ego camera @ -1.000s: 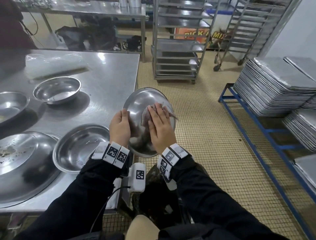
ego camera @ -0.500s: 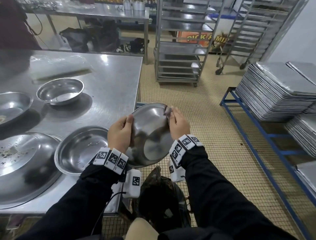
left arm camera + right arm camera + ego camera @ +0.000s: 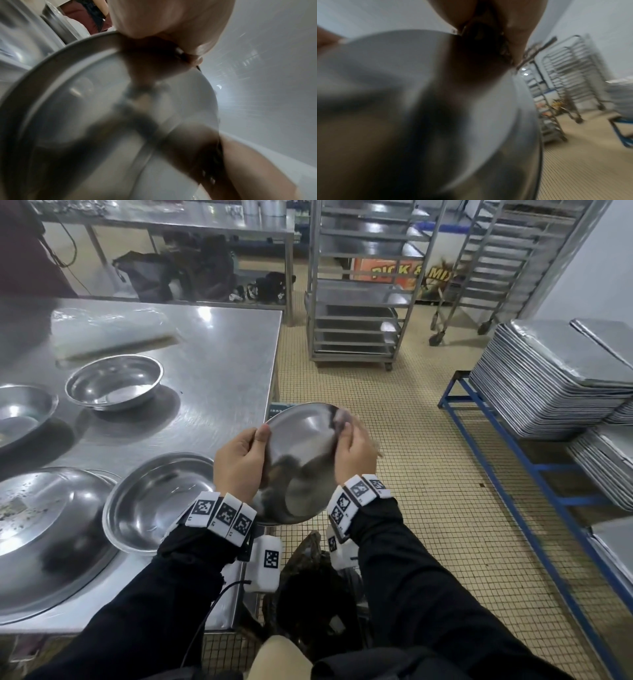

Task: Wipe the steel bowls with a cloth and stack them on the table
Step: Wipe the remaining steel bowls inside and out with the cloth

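Observation:
A steel bowl [image 3: 301,460] is held tilted in the air just off the table's right edge, its hollow facing me. My left hand [image 3: 239,463] grips its left rim, thumb over the edge. My right hand [image 3: 352,453] pinches a small greyish cloth [image 3: 340,419] against the bowl's upper right rim. Both wrist views are blurred and filled by the bowl [image 3: 102,121] [image 3: 436,108]. On the steel table [image 3: 219,361] lie a bowl [image 3: 157,501] near the front edge, another bowl [image 3: 114,381] farther back, and a third bowl [image 3: 20,416] at the left edge.
A large steel basin [image 3: 44,535] sits at the table's front left. A plastic-wrapped roll [image 3: 109,333] lies at the back. Wheeled tray racks [image 3: 356,302] stand on the tiled floor ahead. Stacked baking trays [image 3: 555,378] rest on a blue frame at the right.
The right hand with the cloth slid from the bowl's middle to its upper right rim. The bowl tipped down from nearly upright and dropped lower, closer to me.

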`<state>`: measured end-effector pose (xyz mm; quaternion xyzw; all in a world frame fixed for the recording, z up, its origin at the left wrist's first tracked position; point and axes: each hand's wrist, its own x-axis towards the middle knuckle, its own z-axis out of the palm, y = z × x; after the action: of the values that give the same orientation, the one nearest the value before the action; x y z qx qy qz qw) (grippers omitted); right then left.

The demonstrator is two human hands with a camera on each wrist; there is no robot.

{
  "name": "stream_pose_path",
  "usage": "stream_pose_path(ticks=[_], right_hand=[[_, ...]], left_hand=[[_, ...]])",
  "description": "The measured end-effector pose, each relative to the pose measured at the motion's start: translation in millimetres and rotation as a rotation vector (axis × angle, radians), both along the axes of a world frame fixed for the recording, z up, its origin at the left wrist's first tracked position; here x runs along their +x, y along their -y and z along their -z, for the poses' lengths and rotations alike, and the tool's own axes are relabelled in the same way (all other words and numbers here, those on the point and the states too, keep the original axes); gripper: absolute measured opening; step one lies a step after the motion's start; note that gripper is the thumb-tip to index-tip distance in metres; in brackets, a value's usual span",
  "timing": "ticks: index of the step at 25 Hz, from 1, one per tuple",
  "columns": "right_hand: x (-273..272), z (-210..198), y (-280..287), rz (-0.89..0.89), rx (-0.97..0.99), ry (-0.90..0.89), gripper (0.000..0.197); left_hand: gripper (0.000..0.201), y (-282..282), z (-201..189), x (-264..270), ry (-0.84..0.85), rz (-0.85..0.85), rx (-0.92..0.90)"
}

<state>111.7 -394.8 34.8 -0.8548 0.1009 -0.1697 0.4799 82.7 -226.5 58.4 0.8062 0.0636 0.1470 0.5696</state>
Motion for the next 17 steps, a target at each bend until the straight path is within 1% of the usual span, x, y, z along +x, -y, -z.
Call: stream_pose_path(ticks=[1,3,5,7,9,12,14,17], right_hand=[[-0.9,7.8,9.1,0.046,0.108,-0.075,0.040],[-6.1,23.4,19.2,0.065,0.261,-0.166,0.040],[-9.2,33.9,26.3,0.029,0.339,-0.197,0.036],[-10.0,32.2,35.5,-0.011,0.394,-0.225,0.032],[-9.1,29.7,45.3,-0.043,0.343,-0.204,0.026],[-8.0,31.1,52.6,-0.050,0.191,-0.130,0.017],[-5.7,28.5,54.7,-0.083,0.061,-0.108,0.014],[-6.8,14.5,51.4,-0.205,-0.174,-0.111,0.020]], left_hand=[[0.039,-1.3,0.7,1.2,0.012,-0.003,-0.012],[0.041,-4.2,3.5,2.4,0.018,0.002,-0.039],[0.044,-7.7,10.9,3.1,0.004,0.009,-0.072],[0.043,-12.7,20.7,2.8,-0.022,0.023,-0.116],[0.036,-17.7,30.7,3.4,-0.043,0.058,-0.113],[0.017,-20.2,39.5,5.8,-0.072,0.118,0.020],[0.021,-11.8,33.0,4.5,-0.089,0.202,0.053],[0.026,5.1,19.0,1.9,-0.101,0.276,0.163]])
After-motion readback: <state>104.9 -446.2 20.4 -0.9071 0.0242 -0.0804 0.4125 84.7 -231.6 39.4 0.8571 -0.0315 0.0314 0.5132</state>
